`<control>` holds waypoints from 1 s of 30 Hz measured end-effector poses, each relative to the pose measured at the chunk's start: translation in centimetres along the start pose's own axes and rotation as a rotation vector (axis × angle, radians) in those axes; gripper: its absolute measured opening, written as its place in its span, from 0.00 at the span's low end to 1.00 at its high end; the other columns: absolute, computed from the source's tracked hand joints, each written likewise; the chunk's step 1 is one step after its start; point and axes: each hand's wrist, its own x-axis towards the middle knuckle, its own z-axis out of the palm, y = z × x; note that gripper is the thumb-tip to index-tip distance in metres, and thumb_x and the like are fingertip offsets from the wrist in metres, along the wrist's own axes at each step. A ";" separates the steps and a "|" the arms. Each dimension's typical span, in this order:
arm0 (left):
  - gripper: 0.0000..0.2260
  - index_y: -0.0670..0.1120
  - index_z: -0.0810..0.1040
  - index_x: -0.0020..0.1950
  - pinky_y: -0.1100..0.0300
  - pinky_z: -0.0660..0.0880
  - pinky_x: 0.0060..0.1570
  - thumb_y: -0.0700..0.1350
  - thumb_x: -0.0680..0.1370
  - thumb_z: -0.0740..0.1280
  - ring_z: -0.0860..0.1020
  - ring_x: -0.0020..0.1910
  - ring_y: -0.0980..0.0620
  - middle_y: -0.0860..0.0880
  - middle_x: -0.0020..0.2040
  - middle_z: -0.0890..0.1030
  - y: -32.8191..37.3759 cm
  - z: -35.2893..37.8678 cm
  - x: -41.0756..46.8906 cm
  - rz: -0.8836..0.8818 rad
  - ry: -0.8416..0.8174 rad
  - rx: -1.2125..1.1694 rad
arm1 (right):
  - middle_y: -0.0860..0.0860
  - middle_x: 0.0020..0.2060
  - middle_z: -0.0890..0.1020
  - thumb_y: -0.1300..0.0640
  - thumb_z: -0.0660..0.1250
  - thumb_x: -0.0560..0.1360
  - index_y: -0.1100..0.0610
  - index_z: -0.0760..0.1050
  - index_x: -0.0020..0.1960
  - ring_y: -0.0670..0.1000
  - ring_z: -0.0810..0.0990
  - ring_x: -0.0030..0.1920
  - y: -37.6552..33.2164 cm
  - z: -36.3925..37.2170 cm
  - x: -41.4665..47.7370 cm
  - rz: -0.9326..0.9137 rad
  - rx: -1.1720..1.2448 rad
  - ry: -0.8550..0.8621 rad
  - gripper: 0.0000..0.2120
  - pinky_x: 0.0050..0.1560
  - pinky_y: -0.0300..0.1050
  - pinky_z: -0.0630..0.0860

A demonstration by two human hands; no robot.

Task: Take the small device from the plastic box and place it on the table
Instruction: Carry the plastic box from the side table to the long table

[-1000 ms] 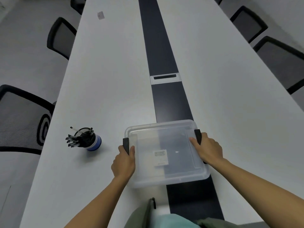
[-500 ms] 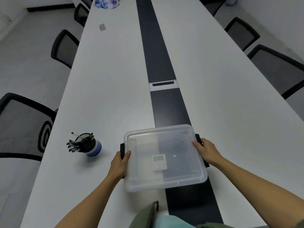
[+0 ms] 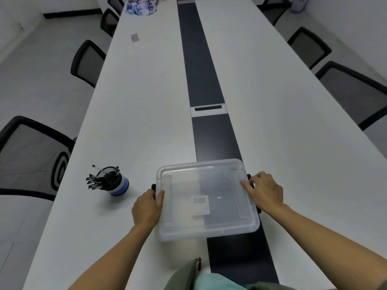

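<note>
A clear plastic box (image 3: 184,229) with its lid on lies on the long white table (image 3: 138,126), across the dark centre strip. Through the lid I make out a small white device (image 3: 200,204) with a digital display. My left hand (image 3: 147,209) grips the box's left side at the black latch, thumb on the lid. On the box's right edge my right hand (image 3: 265,192) rests over the other black latch, fingers touching the lid.
A blue-based pen holder (image 3: 111,181) full of black pens stands left of the box. A cable hatch (image 3: 209,109) sits in the centre strip farther out. Black mesh chairs (image 3: 31,155) line both sides. A small card (image 3: 135,37) and a bag lie far away.
The view has tilted up, so more of the far table shows. Both hands stay on the box's sides; the right fingers have shifted slightly on the lid edge.
</note>
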 end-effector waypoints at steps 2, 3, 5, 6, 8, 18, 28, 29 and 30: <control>0.18 0.45 0.69 0.35 0.56 0.67 0.34 0.55 0.80 0.60 0.73 0.35 0.46 0.47 0.35 0.77 0.4 -0.4 -0.1 -0.017 0.002 -0.011 | 0.46 0.34 0.80 0.35 0.58 0.78 0.52 0.78 0.35 0.46 0.78 0.33 -0.3 -0.2 -0.5 0.035 0.033 -0.035 0.25 0.34 0.42 0.78; 0.17 0.45 0.69 0.34 0.56 0.67 0.34 0.54 0.79 0.60 0.73 0.35 0.46 0.47 0.34 0.76 0.6 -0.6 -0.1 -0.024 0.005 -0.014 | 0.46 0.29 0.78 0.36 0.59 0.78 0.52 0.76 0.32 0.46 0.76 0.29 -0.6 -0.4 -0.6 0.042 0.046 -0.042 0.25 0.30 0.40 0.74; 0.18 0.46 0.67 0.32 0.57 0.65 0.33 0.53 0.79 0.60 0.73 0.35 0.45 0.47 0.34 0.76 0.7 -1.1 0.2 -0.032 0.009 -0.014 | 0.45 0.25 0.75 0.36 0.60 0.77 0.51 0.72 0.28 0.45 0.74 0.26 -0.8 -0.9 -0.9 0.044 0.051 -0.041 0.26 0.27 0.37 0.65; 0.18 0.46 0.67 0.32 0.57 0.65 0.33 0.53 0.78 0.61 0.74 0.35 0.44 0.47 0.33 0.75 0.8 -1.5 0.4 -0.036 0.014 -0.022 | 0.44 0.25 0.75 0.36 0.60 0.77 0.51 0.71 0.28 0.45 0.73 0.25 -1.0 -1.3 -1.0 0.043 0.049 -0.039 0.26 0.27 0.36 0.64; 0.18 0.44 0.69 0.31 0.57 0.66 0.31 0.53 0.77 0.63 0.74 0.34 0.43 0.47 0.30 0.75 1.1 -2.4 1.1 -0.048 0.021 -0.089 | 0.46 0.25 0.75 0.36 0.60 0.77 0.51 0.71 0.28 0.45 0.72 0.26 -1.3 -2.2 -0.8 0.069 0.072 -0.034 0.25 0.28 0.37 0.63; 0.12 0.42 0.75 0.39 0.55 0.74 0.34 0.44 0.80 0.61 0.75 0.32 0.46 0.44 0.35 0.77 5.9 -7.5 7.8 -0.481 -0.110 -0.998 | 0.60 0.44 0.83 0.65 0.65 0.79 0.63 0.76 0.58 0.56 0.82 0.39 -4.7 -8.2 7.1 0.403 1.175 -0.445 0.09 0.43 0.50 0.80; 0.22 0.41 0.70 0.67 0.52 0.73 0.52 0.54 0.79 0.61 0.75 0.58 0.41 0.41 0.62 0.76 2.3 0.7 6.4 -0.185 -0.364 -0.233 | 0.60 0.54 0.79 0.64 0.71 0.75 0.65 0.74 0.63 0.57 0.81 0.50 -6.8 -4.9 16.1 0.596 1.056 -0.341 0.18 0.38 0.47 0.80; 0.20 0.41 0.71 0.64 0.52 0.73 0.49 0.54 0.79 0.59 0.76 0.55 0.41 0.41 0.59 0.77 2.0 1.3 6.2 -0.173 -0.356 -0.190 | 0.60 0.54 0.79 0.64 0.71 0.75 0.65 0.74 0.63 0.57 0.81 0.49 -6.9 -4.3 16.6 0.587 1.029 -0.349 0.18 0.37 0.46 0.80; 0.18 0.41 0.72 0.60 0.53 0.73 0.47 0.53 0.79 0.58 0.77 0.51 0.42 0.41 0.56 0.78 1.6 1.8 6.1 -0.169 -0.331 -0.169 | 0.60 0.53 0.80 0.64 0.71 0.75 0.65 0.74 0.64 0.56 0.81 0.46 -7.0 -3.6 17.0 0.575 0.996 -0.359 0.19 0.35 0.46 0.79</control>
